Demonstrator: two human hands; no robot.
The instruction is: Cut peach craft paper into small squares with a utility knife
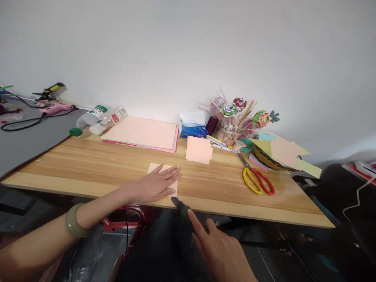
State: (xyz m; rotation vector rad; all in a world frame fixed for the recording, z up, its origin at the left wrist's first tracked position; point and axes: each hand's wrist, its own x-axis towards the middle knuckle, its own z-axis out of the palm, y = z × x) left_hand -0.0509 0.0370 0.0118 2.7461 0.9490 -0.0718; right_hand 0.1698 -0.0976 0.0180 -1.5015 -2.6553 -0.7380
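My left hand [158, 183] lies flat with fingers spread on a small pale pink sheet of paper [153, 167] near the table's front edge. A ring and a greenish bangle [75, 221] are on that hand and arm. In my right hand [219, 244] is a dark-handled utility knife [184, 211], its blade pointing up and left at the lower right corner of the sheet. Whether the blade touches the paper I cannot tell. Just beyond the hands rests a stack of small pink paper squares [199, 150].
Red-and-yellow-handled scissors [255, 178] lie on the wooden table [88, 166] at right. Behind are large paper sheets [143, 132], plastic bottles [96, 115], a tissue pack [193, 127], paper flowers [230, 109] and a paper-filled basket [261, 158]. A pink glue gun [57, 107] lies far left.
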